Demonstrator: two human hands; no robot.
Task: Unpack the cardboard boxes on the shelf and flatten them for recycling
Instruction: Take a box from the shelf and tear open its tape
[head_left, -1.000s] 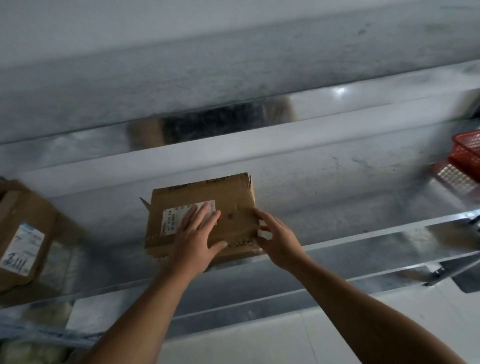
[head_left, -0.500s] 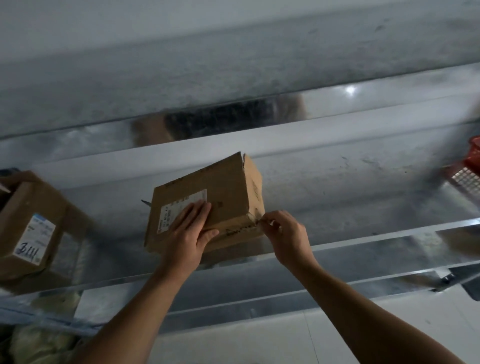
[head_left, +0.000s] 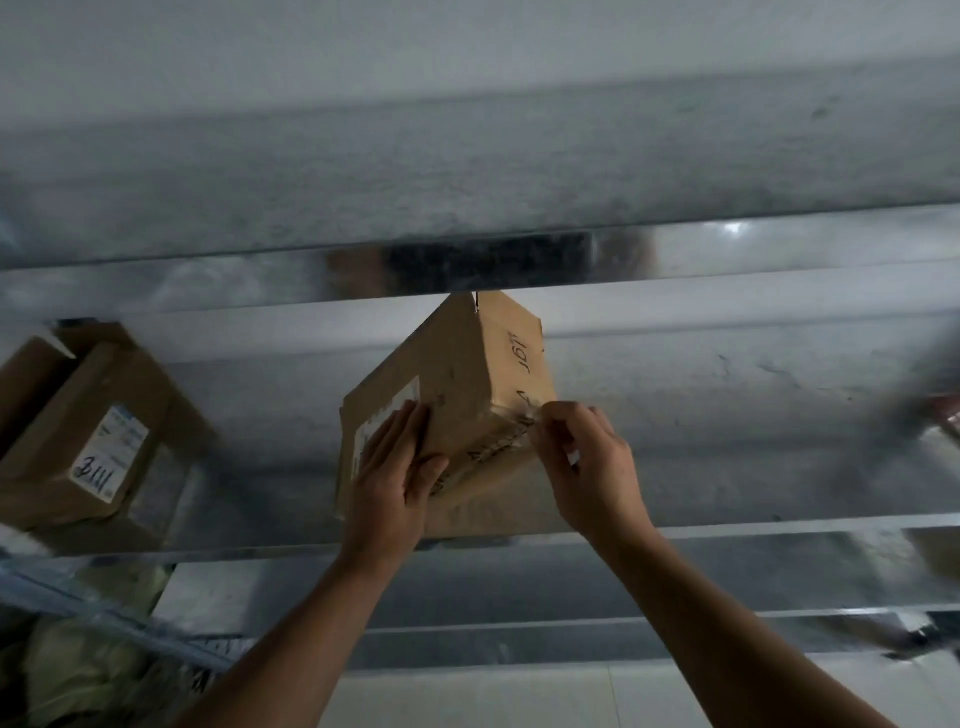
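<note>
A small brown cardboard box (head_left: 467, 379) with a white label stands tipped up on its near edge on the shiny metal shelf (head_left: 727, 467). My left hand (head_left: 397, 478) lies flat against its labelled face with straight fingers. My right hand (head_left: 587, 467) pinches a strip of clear tape at the box's lower right corner, where black writing runs along the side. A second cardboard box (head_left: 88, 431) with a white label sits on the same shelf at the far left.
Another metal shelf (head_left: 467, 171) hangs close above the tipped box. Something red (head_left: 948, 415) is blurred at the right edge of the shelf. Bagged items (head_left: 78, 670) lie on a lower level at bottom left. Pale floor shows below.
The box has tipped up further onto its near edge, its far end rising toward the upper shelf. My right hand went from touching the corner to pinching the tape there.
</note>
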